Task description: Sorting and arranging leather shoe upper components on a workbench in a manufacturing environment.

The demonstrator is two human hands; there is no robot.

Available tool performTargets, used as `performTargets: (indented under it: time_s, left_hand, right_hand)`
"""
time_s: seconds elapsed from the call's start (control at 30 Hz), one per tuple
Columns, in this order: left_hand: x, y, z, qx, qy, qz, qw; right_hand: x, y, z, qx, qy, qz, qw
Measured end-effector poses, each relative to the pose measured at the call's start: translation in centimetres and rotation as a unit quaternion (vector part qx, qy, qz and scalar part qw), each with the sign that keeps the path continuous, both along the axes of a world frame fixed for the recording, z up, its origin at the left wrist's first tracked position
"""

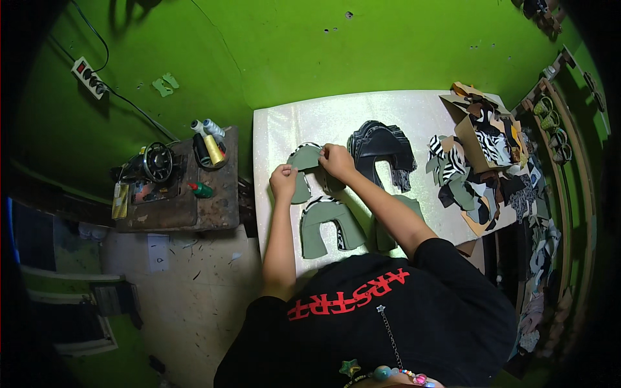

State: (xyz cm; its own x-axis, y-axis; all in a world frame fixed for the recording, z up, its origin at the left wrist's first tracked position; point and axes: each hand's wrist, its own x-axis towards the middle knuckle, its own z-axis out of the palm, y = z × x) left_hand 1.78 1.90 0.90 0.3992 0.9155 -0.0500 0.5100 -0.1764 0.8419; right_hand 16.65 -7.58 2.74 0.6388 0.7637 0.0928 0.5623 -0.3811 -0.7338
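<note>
My left hand (283,183) pinches the left edge of a green, U-shaped shoe upper (305,159) with a zebra-striped edge along its top. On the upper's right side, my right hand (337,162) has its fingers closed at the rim. Nearer to me lies a stack of similar green uppers (316,239), zebra lining showing at the top and inside the curve. Black uppers (378,143) are piled just beyond my right hand. Partly hidden by my right forearm is another green piece (385,231).
The pale table (272,129) also bears a cardboard box (474,143) of scraps, with loose zebra and green offcuts (453,169) beside it. At left, a sewing machine (157,163) stands on a worn wooden stand (217,210) with thread spools (213,149) and a green bottle (200,189).
</note>
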Motion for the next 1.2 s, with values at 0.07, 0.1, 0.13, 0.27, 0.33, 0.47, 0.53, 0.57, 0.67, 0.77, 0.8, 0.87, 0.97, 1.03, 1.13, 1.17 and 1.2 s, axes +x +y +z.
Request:
performTargets:
  time_s: [0.07,0.1,0.13,0.27,0.33,0.47,0.53,0.57,0.67,0.77,0.8,0.87,0.97,1.03,1.13,1.17,1.2]
  left_hand:
    - [0.3,0.3,-0.2,0.02,0.005,0.014,1.0]
    - [0.6,0.2,0.0,0.04,0.01,0.025,0.999]
    - [0.8,0.2,0.2,0.039,0.01,0.024,0.999]
    - [1.2,0.0,0.5,0.052,0.09,0.021,0.994]
    - [1.8,-0.6,1.2,0.117,0.13,0.029,0.984]
    - [2.7,-1.3,2.2,0.207,0.129,-0.078,0.967]
    - [3.0,-0.8,2.0,0.245,0.148,-0.109,0.952]
    - [3.2,-0.2,1.6,0.262,0.162,-0.133,0.942]
    - [4.2,1.5,0.6,0.265,0.19,-0.163,0.931]
    - [5.9,2.1,2.4,0.198,0.239,-0.223,0.924]
    - [6.0,2.3,3.1,0.143,0.278,-0.263,0.913]
    - [6.4,3.0,2.8,0.139,0.272,-0.28,0.91]
    - [6.0,4.4,0.8,0.131,0.245,-0.287,0.917]
    - [6.3,4.6,0.4,0.128,0.222,-0.289,0.922]
    - [6.5,5.2,-0.1,0.125,0.225,-0.294,0.92]
    - [6.5,5.3,-0.3,0.133,0.219,-0.294,0.921]
    - [6.7,5.3,-0.2,0.142,0.212,-0.295,0.921]
  right_hand:
    - [-0.4,0.4,0.2,-0.029,0.003,-0.011,1.0]
    - [-0.4,0.5,0.1,-0.026,-0.022,-0.017,0.999]
    - [-0.3,0.5,-0.1,-0.023,-0.047,-0.023,0.998]
    - [-0.4,0.7,-0.6,-0.001,-0.017,-0.041,0.999]
    - [-0.1,0.5,-0.7,0.01,-0.01,-0.053,0.998]
    - [0.1,0.5,-0.8,0.007,-0.014,-0.06,0.998]
    - [-0.3,0.6,-0.4,0.002,-0.007,-0.054,0.999]
    - [-0.5,0.6,-0.1,0.002,-0.006,-0.054,0.999]
    - [-0.8,0.8,0.1,-0.004,-0.082,-0.046,0.996]
    - [0.4,0.6,-0.5,-0.033,-0.057,-0.046,0.997]
    - [0.8,0.7,-0.8,-0.054,-0.025,-0.034,0.998]
    - [1.4,0.9,-1.6,-0.075,0.008,-0.025,0.997]
    - [1.5,1.6,-2.8,-0.068,0.044,0.014,0.997]
    - [2.1,1.7,-3.1,-0.074,0.047,0.012,0.996]
    - [2.3,1.9,-3.4,-0.081,0.051,0.011,0.995]
    - [2.3,2.0,-3.5,-0.082,0.053,0.009,0.995]
    - [2.4,2.0,-3.6,-0.082,0.053,0.008,0.995]
